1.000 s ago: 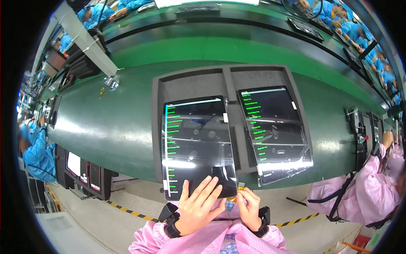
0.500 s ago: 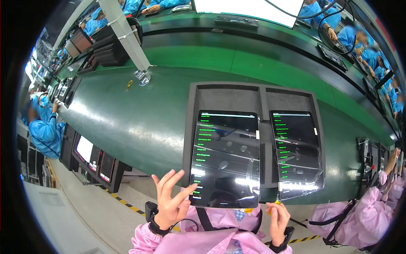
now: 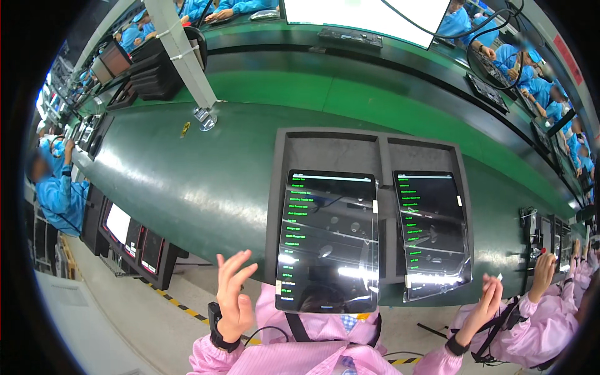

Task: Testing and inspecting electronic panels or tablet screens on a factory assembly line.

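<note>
Two dark tablets lie on a grey foam tray (image 3: 382, 159), their lower ends over its near edge. The larger left tablet (image 3: 327, 244) and the smaller right tablet (image 3: 432, 231) both show a list of green text lines on black. Clear film sticks out around the right tablet's lower edge. My left hand (image 3: 234, 306) hovers just left of the left tablet, open, fingers spread and touching nothing. Off to the right of the right tablet is my right hand (image 3: 484, 306), fingers pressed together, with a small white piece (image 3: 500, 277) at the tips.
A green-topped bench (image 3: 187, 169) runs across, with a metal post (image 3: 181, 56) at the back left. Beside me on the right, a co-worker in pink reaches a hand (image 3: 542, 275) toward the bench. A rack with screens (image 3: 134, 237) stands at left; people in blue work farther off.
My left hand has lifted off the left tablet's screen and drawn back left. My right hand has moved from below the right tablet out to the right and up.
</note>
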A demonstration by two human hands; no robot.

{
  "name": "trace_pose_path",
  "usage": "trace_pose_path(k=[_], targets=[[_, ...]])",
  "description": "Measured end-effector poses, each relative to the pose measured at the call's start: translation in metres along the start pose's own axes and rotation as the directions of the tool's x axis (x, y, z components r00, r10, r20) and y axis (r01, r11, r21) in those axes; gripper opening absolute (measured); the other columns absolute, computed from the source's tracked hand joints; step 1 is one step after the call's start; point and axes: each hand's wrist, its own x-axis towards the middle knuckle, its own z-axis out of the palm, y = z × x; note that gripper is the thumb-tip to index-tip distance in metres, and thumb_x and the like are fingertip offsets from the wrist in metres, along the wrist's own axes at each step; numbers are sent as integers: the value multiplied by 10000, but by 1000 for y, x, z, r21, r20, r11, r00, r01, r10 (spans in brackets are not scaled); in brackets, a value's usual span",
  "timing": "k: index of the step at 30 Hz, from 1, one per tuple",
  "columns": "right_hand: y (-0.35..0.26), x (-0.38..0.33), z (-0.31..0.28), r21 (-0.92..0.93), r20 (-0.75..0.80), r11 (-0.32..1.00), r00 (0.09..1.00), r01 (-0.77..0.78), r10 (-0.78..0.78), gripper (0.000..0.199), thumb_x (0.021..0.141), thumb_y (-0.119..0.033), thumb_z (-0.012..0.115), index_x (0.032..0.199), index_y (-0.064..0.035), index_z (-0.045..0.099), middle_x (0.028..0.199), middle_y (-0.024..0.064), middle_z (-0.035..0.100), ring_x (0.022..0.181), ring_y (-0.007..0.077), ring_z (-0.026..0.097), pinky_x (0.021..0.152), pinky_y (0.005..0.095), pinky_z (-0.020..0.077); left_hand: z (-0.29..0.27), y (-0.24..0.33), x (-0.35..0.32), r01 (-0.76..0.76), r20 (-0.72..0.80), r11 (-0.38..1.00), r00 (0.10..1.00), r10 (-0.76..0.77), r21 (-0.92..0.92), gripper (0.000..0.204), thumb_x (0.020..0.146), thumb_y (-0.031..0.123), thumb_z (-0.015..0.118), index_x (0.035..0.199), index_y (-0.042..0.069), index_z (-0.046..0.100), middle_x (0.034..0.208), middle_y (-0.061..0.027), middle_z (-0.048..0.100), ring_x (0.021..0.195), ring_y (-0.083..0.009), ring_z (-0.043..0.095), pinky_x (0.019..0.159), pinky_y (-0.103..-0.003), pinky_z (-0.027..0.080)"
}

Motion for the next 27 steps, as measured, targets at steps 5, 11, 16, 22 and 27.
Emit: trace_pose_path(k=[5,11,16,22,27], targets=[[48,39,44,264,71,945,981,-193,181,232,977,-167,502,1086,25,577,893,27,559,796,89,490,802,237,412,6,8,-14,178,57,953,984,-169,-244,490,999,300,308,1282,-77,443,1274,-244,530,1162,-356,532,1005,-448,389],[30,45,52,157,100,935,947,-318,306,192,949,-180,556,1062,-39,623,830,-35,530,754,30,458,694,163,356,15,-4,-29,306,62,837,948,-313,-453,655,1005,464,245,1352,-85,331,1216,-250,572,1119,-309,561,933,-406,451],[5,0,85,308,116,881,933,-360,341,505,888,-49,573,1341,-100,357,789,-13,588,760,83,519,778,240,400,-1,-53,-5,338,-52,848,919,-391,-407,796,922,673,221,1408,50,315,1285,-187,548,1226,-285,505,985,-405,397],[-20,-49,100,380,296,799,880,-466,372,312,962,-132,520,1230,10,444,910,127,674,1126,242,568,1001,357,357,-38,-56,23,166,-432,980,880,-196,-107,568,1003,433,208,1319,13,424,1304,-197,506,1207,-300,479,1007,-423,359],[-54,-88,72,138,242,853,853,-503,463,257,961,-185,476,763,-29,525,803,105,627,862,161,581,800,288,409,6,9,-2,-110,-464,990,884,60,-82,481,1001,366,234,1181,23,520,1164,-174,559,1059,-301,527,929,-412,402]])
